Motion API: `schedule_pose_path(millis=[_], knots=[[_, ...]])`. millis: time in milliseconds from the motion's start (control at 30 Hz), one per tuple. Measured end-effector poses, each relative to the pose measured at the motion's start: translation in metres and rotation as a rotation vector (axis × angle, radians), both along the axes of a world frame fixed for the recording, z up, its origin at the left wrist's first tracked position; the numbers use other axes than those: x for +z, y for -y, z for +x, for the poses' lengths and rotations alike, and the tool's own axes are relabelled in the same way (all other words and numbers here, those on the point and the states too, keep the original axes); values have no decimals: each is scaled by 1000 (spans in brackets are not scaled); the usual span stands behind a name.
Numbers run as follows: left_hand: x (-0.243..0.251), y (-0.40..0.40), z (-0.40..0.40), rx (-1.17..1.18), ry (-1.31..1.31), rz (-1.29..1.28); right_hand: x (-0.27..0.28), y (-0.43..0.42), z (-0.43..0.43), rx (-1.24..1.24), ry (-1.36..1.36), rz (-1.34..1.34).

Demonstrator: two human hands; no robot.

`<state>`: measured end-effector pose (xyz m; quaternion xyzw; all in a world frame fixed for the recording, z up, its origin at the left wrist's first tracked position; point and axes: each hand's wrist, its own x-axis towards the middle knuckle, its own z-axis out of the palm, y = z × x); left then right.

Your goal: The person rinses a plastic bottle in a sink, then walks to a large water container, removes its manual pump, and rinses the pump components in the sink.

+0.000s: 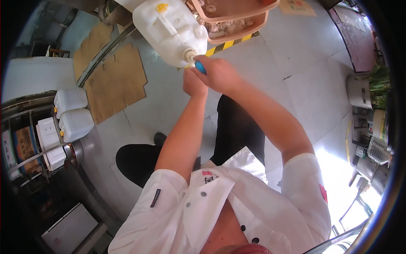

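A large white plastic jerrycan (pixel 158 35) is tilted in front of me, its ribbed neck (pixel 189 54) pointing towards my hands. My right hand (pixel 220 74) is closed around a blue rounded handle (pixel 200 67), with its fingertips against the neck. Just below, my left hand (pixel 194 83) is curled at the end of the neck, where a white fitting (pixel 192 64) runs into its grip. My fingers hide most of the fitting and whatever the blue handle belongs to. A second, threaded spout (pixel 200 32) sticks out of the can's side.
Stacked orange plastic bins (pixel 236 37) with garlic bulbs stand beyond the jerrycan, near black-and-yellow floor tape (pixel 226 46). Flattened cardboard (pixel 117 84) lies on the tiled floor at left. Two more jerrycans (pixel 76 125) stand by a shelf. A metal pot (pixel 358 91) with leafy greens is at right.
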<state>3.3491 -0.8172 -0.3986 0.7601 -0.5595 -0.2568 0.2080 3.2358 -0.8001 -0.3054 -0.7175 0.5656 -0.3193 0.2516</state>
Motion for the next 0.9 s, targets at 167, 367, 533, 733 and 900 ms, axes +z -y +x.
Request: schedule_pose_path(millis=[167, 367, 533, 733, 900], knots=[[14, 7, -2, -7, 54, 124, -33, 33, 19, -41, -86, 212], [-7, 7, -3, 57, -31, 17, -5, 32, 16, -2, -127, 217], [-24, 12, 0, 53, -144, 39, 79, 3, 3, 92, -83, 311], [-28, 14, -6, 32, -152, 8, 161, -38, -22, 116, 17, 307], [-35, 15, 4, 25, -210, -67, 150, -34, -17, 47, -24, 314]])
